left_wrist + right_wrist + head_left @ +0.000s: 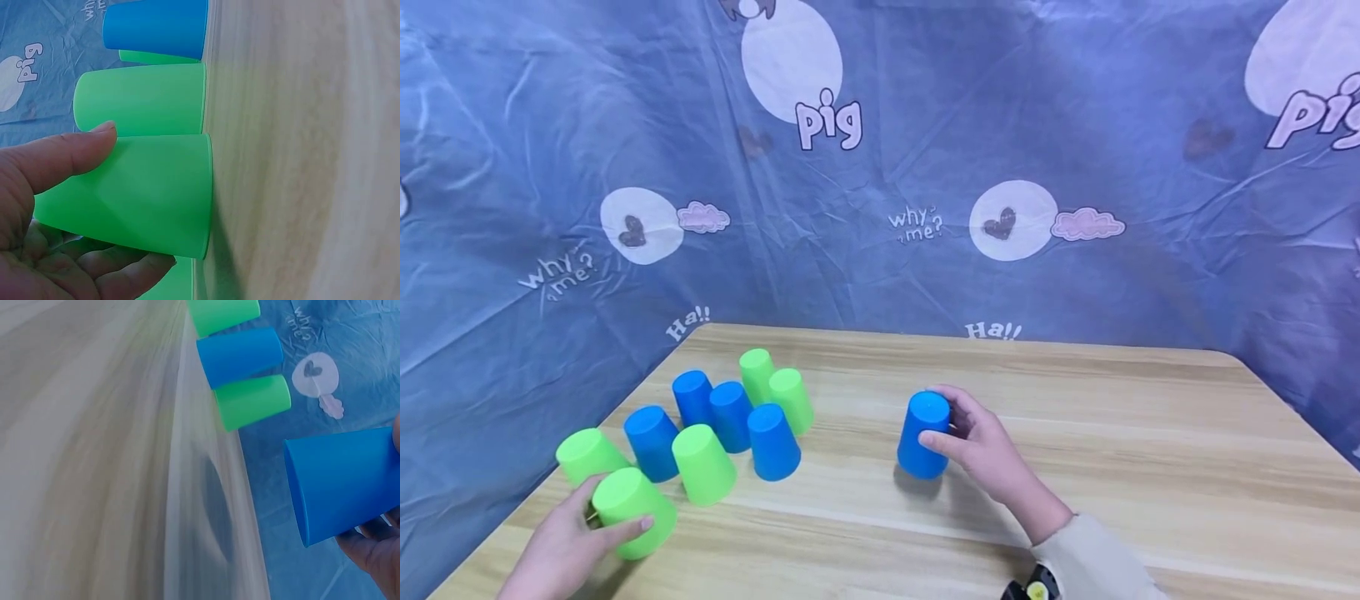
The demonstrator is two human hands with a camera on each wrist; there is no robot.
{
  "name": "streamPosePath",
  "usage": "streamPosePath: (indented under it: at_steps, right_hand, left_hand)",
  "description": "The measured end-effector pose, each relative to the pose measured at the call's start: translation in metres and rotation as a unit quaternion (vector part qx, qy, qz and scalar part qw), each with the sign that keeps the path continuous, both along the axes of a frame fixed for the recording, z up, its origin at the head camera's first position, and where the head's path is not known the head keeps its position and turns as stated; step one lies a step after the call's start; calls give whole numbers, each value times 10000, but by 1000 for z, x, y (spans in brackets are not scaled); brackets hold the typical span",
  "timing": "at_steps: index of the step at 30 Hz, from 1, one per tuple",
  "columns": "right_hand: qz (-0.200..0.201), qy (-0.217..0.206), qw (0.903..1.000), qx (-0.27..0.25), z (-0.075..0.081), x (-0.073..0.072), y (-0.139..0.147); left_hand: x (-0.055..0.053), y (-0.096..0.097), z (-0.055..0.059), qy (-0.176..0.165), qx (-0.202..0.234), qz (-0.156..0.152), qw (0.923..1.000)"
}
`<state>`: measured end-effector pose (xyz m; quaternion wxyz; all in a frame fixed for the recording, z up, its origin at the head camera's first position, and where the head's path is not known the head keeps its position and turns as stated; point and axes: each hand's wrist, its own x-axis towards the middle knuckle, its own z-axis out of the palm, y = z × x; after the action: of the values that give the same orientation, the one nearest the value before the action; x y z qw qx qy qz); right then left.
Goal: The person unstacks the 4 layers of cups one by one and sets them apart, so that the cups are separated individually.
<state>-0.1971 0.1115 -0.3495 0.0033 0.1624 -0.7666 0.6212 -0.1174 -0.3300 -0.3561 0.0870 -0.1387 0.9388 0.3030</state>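
My left hand (568,537) grips an upside-down green cup (638,508) at the near left of the table, thumb on one side and fingers on the other. In the left wrist view the rim of that green cup (169,194) is at or very near the wood; contact is hard to tell. My right hand (988,454) holds an upside-down blue cup (922,437) near the middle, thumb in front and fingers behind. The right wrist view has this blue cup (344,484) raised off the table, its shadow on the wood below.
Several upturned cups stand grouped at the left: a green cup (703,467), a blue cup (773,442), another green cup (792,400) and more behind. The wooden table (1112,442) stretches right. A blue printed cloth (880,275) hangs behind its far edge.
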Motion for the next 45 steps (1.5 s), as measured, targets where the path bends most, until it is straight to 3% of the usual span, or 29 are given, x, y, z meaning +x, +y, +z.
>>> streamPosePath:
  at_steps: [12, 19, 32, 45]
  right_hand:
    - [-27, -235, 9991, -355, 1, -10, -40]
    - [346, -259, 9983, -394, -1, -21, -65]
    - [481, -345, 9978, -312, -10, -34, -95]
    - [607, -313, 9976, 124, -17, -49, -116]
  left_hand:
    - [1, 1, 0, 85, 115, -5, 9999]
    - [1, -1, 0, 154, 34, -8, 9999]
    - [5, 6, 5, 234, 295, -12, 9993]
    - [5, 8, 4, 217, 313, 94, 9992]
